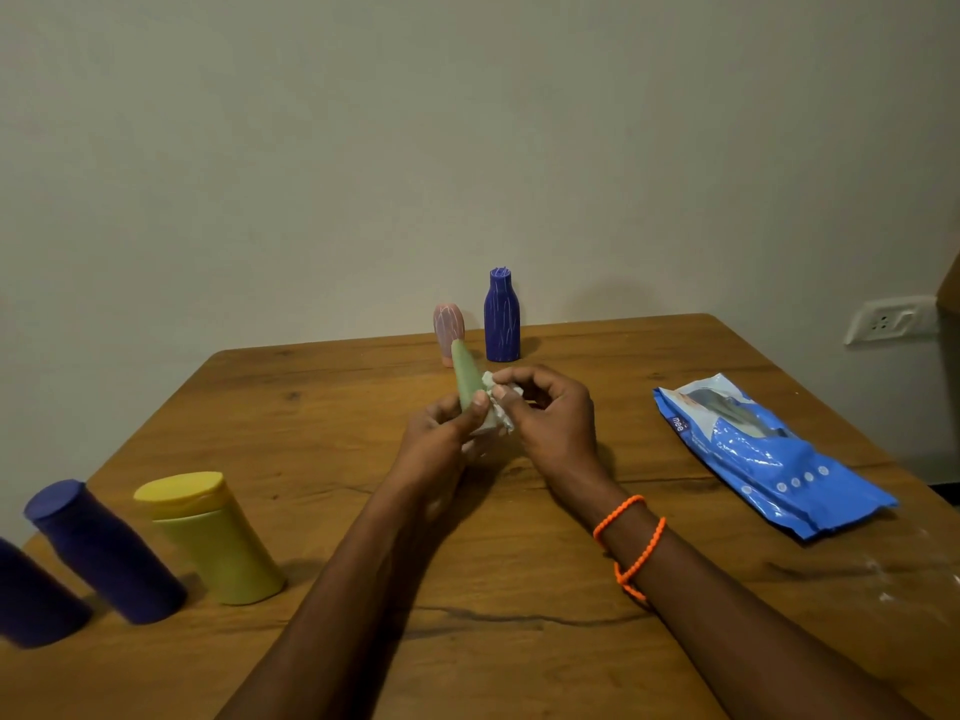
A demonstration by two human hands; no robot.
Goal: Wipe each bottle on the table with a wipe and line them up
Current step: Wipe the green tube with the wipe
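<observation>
Lower left of the frame, two dark blue bottles [101, 550] and a yellow bottle [213, 537] stand in a row on the wooden surface [519, 615]. At centre, left hand [436, 439] grips the green bottle [466, 374], fingers curled round it; right hand [550, 418] pinches a crumpled wipe [496, 410] against it. Blue wipes pack [769, 454] lies right. Beyond, pink bottle [448, 327] and purple bottle [502, 317] stand upright.
</observation>
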